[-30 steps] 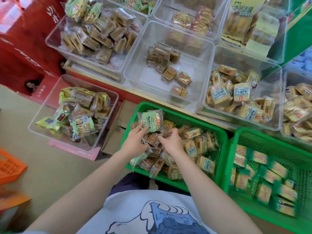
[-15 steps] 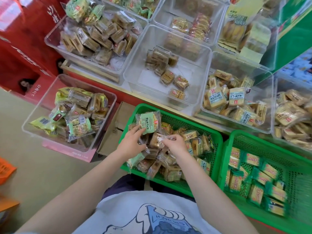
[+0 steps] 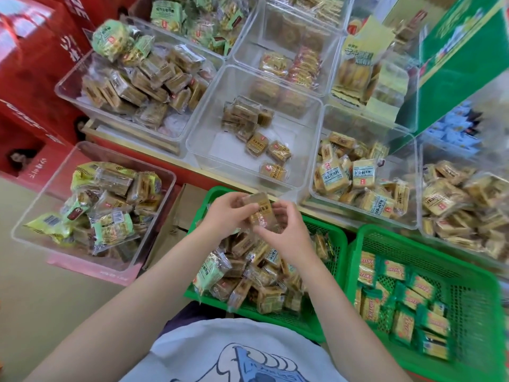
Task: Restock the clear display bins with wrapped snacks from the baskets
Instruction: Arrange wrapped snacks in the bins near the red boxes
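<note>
We see a brown snack (image 3: 257, 209) lifted over the left green basket (image 3: 329, 274), long axis tilted away-left toward the near-empty bin (image 3: 203, 146), left hand (image 3: 224, 215) and right hand (image 3: 285, 230) both raised, grips pinching it at opposite ends.

Two baskets sit side by side nearest the person: the left basket (image 3: 327, 235) piled with wrapped snacks, the right basket (image 3: 468, 307) partly filled. Behind them runs a row of clear bins, the sparse middle bin (image 3: 209, 128) directly behind the left basket. Another bin (image 3: 35, 216) sits lower, left of the baskets.
</note>
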A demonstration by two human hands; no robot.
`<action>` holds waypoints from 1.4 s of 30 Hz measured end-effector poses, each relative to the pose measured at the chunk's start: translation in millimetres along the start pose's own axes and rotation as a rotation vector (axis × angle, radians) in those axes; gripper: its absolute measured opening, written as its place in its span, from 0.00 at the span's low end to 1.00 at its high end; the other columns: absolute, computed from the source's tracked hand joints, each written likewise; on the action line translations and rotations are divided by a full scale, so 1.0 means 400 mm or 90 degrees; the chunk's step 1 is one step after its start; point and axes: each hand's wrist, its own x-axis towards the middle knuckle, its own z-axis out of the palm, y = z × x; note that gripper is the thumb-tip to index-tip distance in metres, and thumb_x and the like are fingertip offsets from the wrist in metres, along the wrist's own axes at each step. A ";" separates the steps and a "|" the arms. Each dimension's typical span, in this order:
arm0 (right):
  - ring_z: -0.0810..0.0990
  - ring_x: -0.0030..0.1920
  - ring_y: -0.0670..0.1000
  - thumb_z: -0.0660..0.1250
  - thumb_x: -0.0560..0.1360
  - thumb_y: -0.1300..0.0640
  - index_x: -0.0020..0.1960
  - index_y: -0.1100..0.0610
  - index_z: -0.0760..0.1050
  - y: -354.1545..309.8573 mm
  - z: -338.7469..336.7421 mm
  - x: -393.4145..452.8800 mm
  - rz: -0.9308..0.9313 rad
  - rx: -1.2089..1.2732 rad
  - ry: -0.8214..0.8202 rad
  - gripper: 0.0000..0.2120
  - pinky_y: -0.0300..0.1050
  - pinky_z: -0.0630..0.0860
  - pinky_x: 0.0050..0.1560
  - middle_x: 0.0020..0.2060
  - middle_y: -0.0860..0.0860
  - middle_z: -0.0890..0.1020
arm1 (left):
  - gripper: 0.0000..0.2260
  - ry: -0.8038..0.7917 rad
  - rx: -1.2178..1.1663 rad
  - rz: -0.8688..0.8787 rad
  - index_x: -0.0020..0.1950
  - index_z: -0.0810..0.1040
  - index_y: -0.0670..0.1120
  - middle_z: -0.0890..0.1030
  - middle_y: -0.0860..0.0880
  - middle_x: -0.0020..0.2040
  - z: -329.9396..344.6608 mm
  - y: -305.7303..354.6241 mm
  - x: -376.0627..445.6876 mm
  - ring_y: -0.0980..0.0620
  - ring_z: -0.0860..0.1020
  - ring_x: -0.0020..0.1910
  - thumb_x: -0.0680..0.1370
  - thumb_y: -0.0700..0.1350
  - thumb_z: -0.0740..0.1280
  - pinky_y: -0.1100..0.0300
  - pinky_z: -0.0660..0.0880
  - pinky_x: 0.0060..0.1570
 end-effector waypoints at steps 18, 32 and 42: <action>0.74 0.50 0.51 0.70 0.77 0.56 0.49 0.55 0.73 -0.053 -0.055 0.411 -0.043 -0.350 0.082 0.06 0.38 0.66 0.41 0.48 0.49 0.72 | 0.38 0.080 0.881 0.260 0.81 0.36 0.48 0.35 0.46 0.81 -0.062 -0.043 0.139 0.46 0.33 0.79 0.82 0.56 0.58 0.45 0.45 0.79; 0.79 0.42 0.46 0.65 0.81 0.50 0.75 0.56 0.65 0.113 0.121 0.109 0.214 -0.224 -0.136 0.25 0.42 0.76 0.40 0.57 0.51 0.78 | 0.34 0.061 0.731 0.230 0.83 0.47 0.47 0.43 0.50 0.82 -0.072 -0.134 0.054 0.50 0.41 0.81 0.81 0.47 0.61 0.49 0.47 0.78; 0.72 0.31 0.49 0.66 0.80 0.54 0.58 0.53 0.68 0.168 0.171 0.090 0.280 -0.042 0.062 0.10 0.44 0.69 0.31 0.41 0.49 0.78 | 0.31 0.057 0.698 0.140 0.81 0.55 0.49 0.56 0.49 0.81 -0.107 -0.208 -0.021 0.48 0.54 0.80 0.80 0.47 0.62 0.43 0.59 0.76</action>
